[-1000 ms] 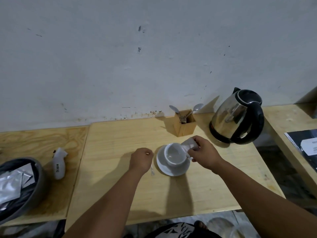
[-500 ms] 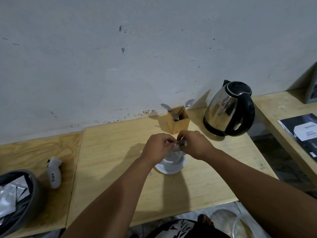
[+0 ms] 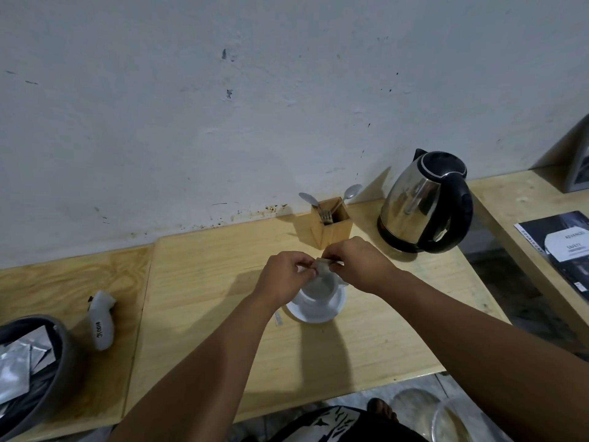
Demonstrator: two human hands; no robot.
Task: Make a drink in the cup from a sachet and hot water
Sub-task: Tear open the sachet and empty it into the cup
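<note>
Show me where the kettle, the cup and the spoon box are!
kettle (image 3: pixel 411 202), head view, on its shiny steel side.
cup (image 3: pixel 318 290), head view, on its inside.
wooden cutlery box (image 3: pixel 338 229), head view, on its front right face.

- The cup (image 3: pixel 319 290) stands on a saucer (image 3: pixel 314 313) mid-table (image 3: pixel 204 301).
- Both hands hold a sachet (image 3: pixel 323 266) above the cup.
- Behind it stands a cutlery box (image 3: pixel 333 226), the kettle (image 3: pixel 424 202) to its right.
- A bowl (image 3: pixel 47 374) sits far left.
</note>
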